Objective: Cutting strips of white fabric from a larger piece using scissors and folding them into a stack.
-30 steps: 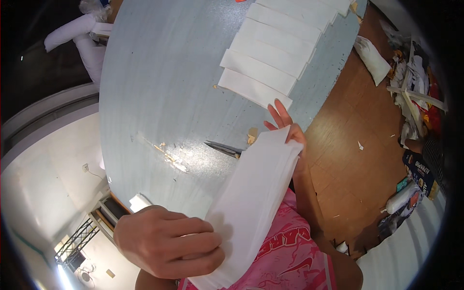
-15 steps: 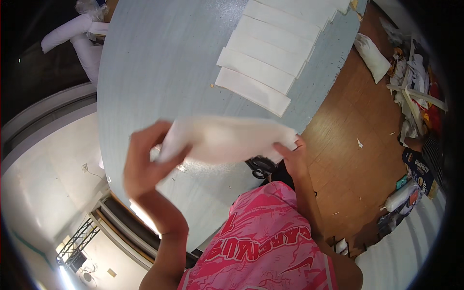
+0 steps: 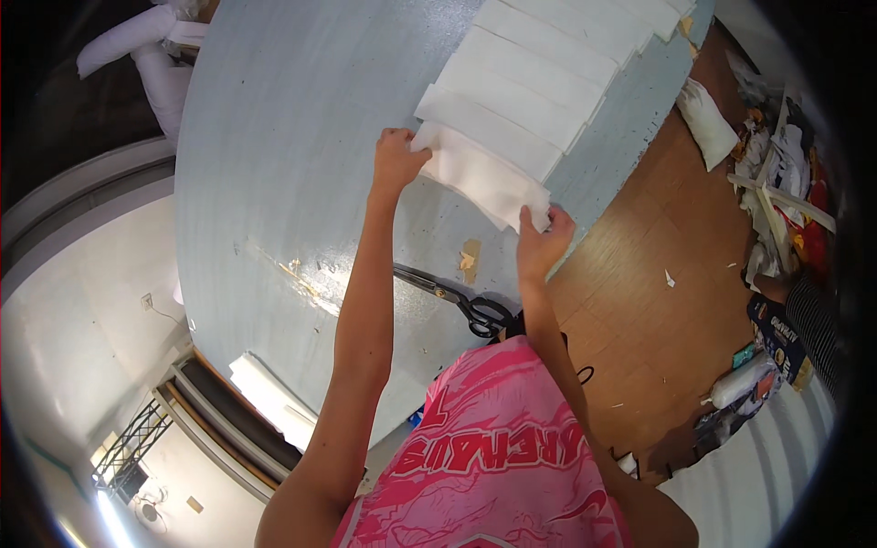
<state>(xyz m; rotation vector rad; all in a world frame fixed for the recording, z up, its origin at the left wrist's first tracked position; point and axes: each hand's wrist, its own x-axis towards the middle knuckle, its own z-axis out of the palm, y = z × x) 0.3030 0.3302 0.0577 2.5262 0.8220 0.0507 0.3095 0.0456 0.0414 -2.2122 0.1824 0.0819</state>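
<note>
Scissors with black ring handles and dark metal blades [image 3: 441, 294] lie near my pink printed shirt [image 3: 493, 438] on the pale blue-grey tabletop [image 3: 292, 137], blade tips hard to make out beside my left forearm [image 3: 365, 301]. My right hand [image 3: 545, 239] has thumb and fingers clamped on the nearer end of a white rectangular cloth-like piece [image 3: 484, 173]; my left hand [image 3: 399, 163] pinches the farther end. Its long axis slants from upper left to lower right, over the near end of a row of overlapping white rectangles [image 3: 530, 73]. Whether it touches them I can't tell. The row's far end is cut off.
</note>
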